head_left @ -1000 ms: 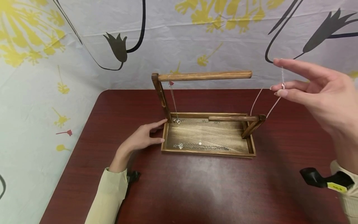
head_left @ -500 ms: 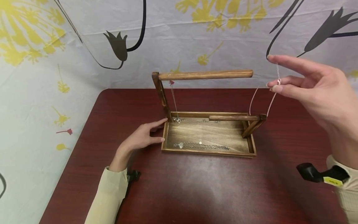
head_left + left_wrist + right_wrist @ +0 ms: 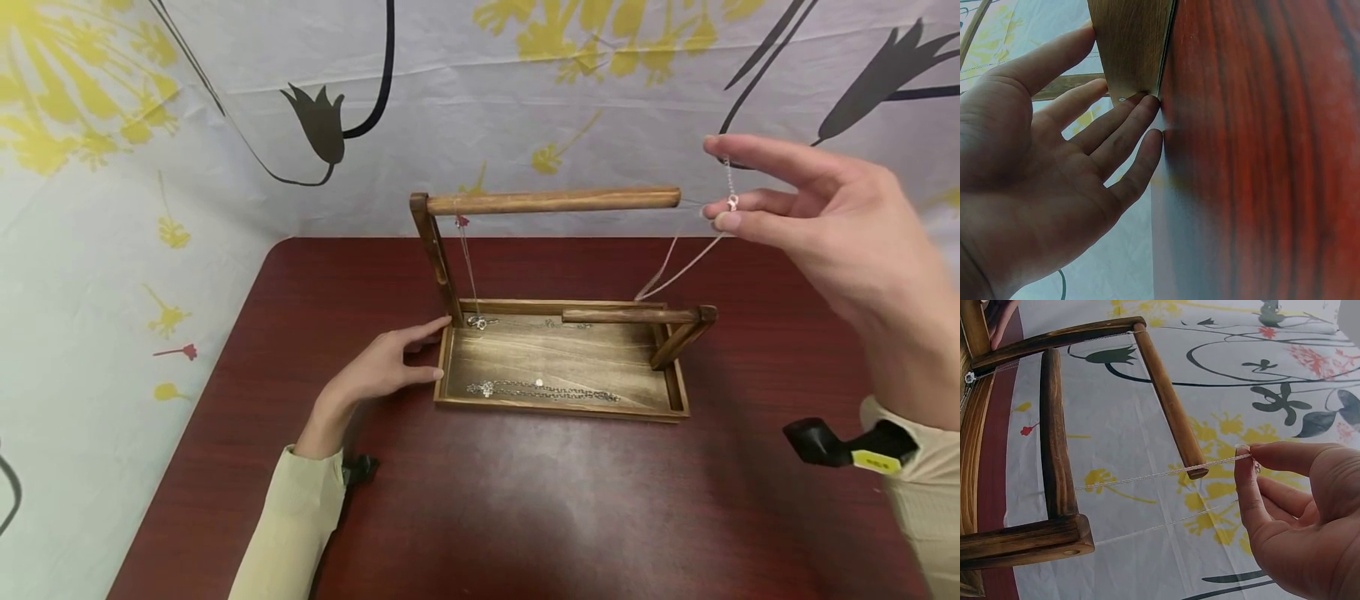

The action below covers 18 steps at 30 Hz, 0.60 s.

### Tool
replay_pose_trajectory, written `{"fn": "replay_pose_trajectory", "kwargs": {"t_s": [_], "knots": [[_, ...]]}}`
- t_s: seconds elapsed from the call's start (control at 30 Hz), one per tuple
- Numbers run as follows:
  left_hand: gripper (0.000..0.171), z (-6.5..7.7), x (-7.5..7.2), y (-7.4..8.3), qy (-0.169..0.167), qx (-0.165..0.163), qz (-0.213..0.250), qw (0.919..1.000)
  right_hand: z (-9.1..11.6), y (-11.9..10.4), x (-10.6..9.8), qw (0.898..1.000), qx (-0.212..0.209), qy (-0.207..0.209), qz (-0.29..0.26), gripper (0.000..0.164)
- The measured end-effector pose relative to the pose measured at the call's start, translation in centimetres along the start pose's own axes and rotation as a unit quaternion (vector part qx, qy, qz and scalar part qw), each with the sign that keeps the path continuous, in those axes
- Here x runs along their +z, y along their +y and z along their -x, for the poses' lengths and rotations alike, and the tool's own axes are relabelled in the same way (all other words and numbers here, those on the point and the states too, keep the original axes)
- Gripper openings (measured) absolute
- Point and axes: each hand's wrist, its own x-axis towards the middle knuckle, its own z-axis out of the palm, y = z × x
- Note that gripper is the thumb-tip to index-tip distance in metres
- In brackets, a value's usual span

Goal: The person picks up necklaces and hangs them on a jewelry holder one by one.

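My right hand (image 3: 825,196) is raised right of a wooden jewelry stand, thumb and fingers pinching a thin silver necklace (image 3: 686,268) at its clasp end. Two strands slope down-left and come together behind the tray's back rim. In the right wrist view the necklace chain (image 3: 1147,478) stretches past the tip of the stand's upper bar (image 3: 1172,406). My left hand (image 3: 382,367) touches the left end of the stand's tray (image 3: 562,409), thumb and forefinger spread along it. In the left wrist view its loosely extended fingers reach the tray's end wall (image 3: 1132,44).
Another necklace (image 3: 470,279) hangs from the left part of the upper bar (image 3: 555,202). A chunkier chain (image 3: 555,393) lies along the tray's front. The lower bar (image 3: 630,317) juts leftward from the right post. Behind the dark red table (image 3: 480,517) hangs a patterned cloth (image 3: 450,100).
My right hand has moved left and slightly up, carrying the necklace closer to the upper bar's free tip. Its strands now slant left behind the tray. My left hand stays put.
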Motion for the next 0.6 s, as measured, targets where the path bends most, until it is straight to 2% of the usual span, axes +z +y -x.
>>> {"fn": "replay_pose_trajectory", "kwargs": {"t_s": [0.37, 0.6], "knots": [[0.077, -0.05, 0.07, -0.01, -0.006, -0.006, 0.007, 0.9999, -0.67, 0.28, 0.42, 0.999, -0.001, -0.027, -0.035, 0.056], [0.077, -0.05, 0.02, 0.03, -0.002, -0.004, 0.007, 1.0000, -0.69, 0.09, 0.78, 0.999, 0.006, -0.032, -0.001, 0.050]]}}
